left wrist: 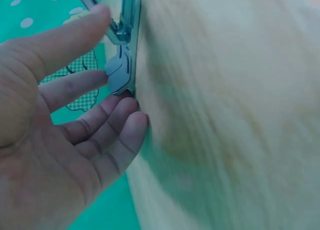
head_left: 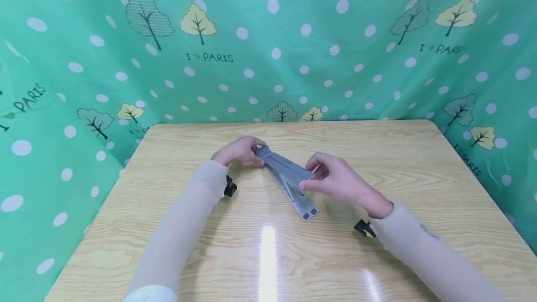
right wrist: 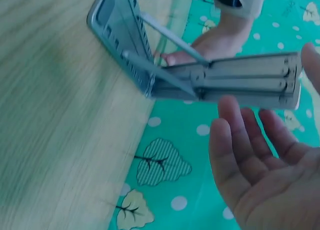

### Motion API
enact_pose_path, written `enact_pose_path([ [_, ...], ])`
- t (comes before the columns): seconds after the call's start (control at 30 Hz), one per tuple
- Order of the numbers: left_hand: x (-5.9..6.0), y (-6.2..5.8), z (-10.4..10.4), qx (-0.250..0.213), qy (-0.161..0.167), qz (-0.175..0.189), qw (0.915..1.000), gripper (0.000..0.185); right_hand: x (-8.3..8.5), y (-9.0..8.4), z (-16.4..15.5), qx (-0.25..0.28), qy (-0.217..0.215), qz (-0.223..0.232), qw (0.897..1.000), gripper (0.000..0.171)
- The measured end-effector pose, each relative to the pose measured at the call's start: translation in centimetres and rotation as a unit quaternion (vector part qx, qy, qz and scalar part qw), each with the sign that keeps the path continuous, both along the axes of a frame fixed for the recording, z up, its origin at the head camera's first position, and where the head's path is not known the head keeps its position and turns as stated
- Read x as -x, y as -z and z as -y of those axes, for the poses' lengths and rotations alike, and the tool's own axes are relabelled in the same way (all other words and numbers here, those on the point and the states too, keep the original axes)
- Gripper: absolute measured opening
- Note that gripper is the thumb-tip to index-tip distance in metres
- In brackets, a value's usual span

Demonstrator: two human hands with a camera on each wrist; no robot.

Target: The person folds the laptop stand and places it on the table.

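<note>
A grey metal folding laptop stand (head_left: 289, 164) lies on the table with its upper part raised at an angle above its base. In the right wrist view, two thin struts join the stand's (right wrist: 245, 80) two parts. My left hand (head_left: 241, 150) holds the hinged far-left end between thumb and fingers; in the left wrist view that hand's fingers (left wrist: 75, 85) touch the stand's rounded end (left wrist: 119, 75). My right hand (head_left: 335, 178) grips the free end of the raised part, thumb at the near edge and fingers at the far edge.
The stand is on a light wooden table (head_left: 168, 246). A green dotted cloth (head_left: 268, 50) printed with trees hangs behind the table and along its sides. Black wrist devices (head_left: 230, 186) show by both sleeves.
</note>
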State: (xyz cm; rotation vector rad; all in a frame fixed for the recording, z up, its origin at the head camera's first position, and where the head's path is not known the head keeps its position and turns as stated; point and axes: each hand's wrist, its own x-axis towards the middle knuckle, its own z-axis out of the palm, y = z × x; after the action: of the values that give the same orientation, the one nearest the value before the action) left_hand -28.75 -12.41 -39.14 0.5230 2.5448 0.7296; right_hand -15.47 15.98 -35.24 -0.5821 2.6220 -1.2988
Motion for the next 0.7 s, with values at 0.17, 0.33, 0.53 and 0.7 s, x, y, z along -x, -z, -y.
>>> enact_pose_path([
  [0.17, -0.7, 0.1, 0.4, -0.030, -0.023, 0.006, 0.9993, 0.072, 1.3, 0.1, -1.2, 0.024, -0.061, -0.001, 0.998, 0.054],
  [0.33, -1.0, 0.4, 0.5, -0.037, -0.033, 0.003, 0.9988, 0.070, 2.5, 0.3, -1.7, 0.025, -0.103, 0.010, 0.994, 0.052],
  [0.53, -1.0, 0.7, 0.3, -0.038, -0.037, -0.007, 0.9986, 0.066, 2.6, 0.4, -1.6, 0.030, -0.118, 0.017, 0.992, 0.045],
  [0.7, -0.9, 0.7, 0.3, -0.044, -0.036, -0.001, 0.9984, 0.065, 2.2, 0.7, -1.2, 0.036, -0.104, 0.009, 0.994, 0.044],
])
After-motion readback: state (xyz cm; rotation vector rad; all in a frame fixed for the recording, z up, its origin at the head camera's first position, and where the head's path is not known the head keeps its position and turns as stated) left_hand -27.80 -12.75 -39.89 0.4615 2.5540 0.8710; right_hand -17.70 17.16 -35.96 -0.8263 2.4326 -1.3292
